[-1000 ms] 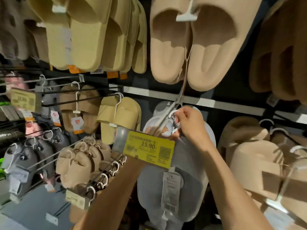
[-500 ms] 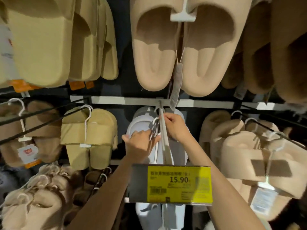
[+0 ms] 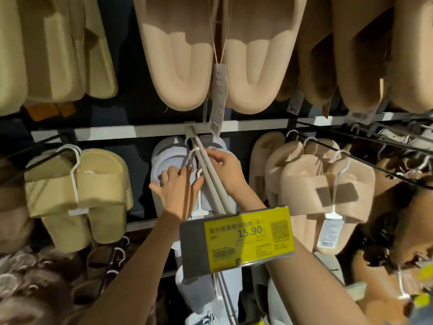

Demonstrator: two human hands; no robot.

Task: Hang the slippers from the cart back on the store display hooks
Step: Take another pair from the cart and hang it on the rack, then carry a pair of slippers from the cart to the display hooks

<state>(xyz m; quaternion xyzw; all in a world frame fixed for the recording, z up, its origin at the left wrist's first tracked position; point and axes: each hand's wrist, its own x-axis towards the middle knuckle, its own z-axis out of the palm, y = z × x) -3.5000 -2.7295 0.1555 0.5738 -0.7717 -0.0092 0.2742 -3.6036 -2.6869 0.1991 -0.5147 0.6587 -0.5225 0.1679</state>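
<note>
On the hook (image 3: 212, 184), our left hand (image 3: 180, 193) pinches a hanger (image 3: 198, 177); our right hand (image 3: 226, 168) grips another. Either could slip off if bumped.

Dim, warm store light falls from above, leaving dark gaps behind the slippers (image 3: 178, 64). The wide lens bends the edges; lower corners blur; the yellow price tag (image 3: 248, 238) shines brightest.
</note>
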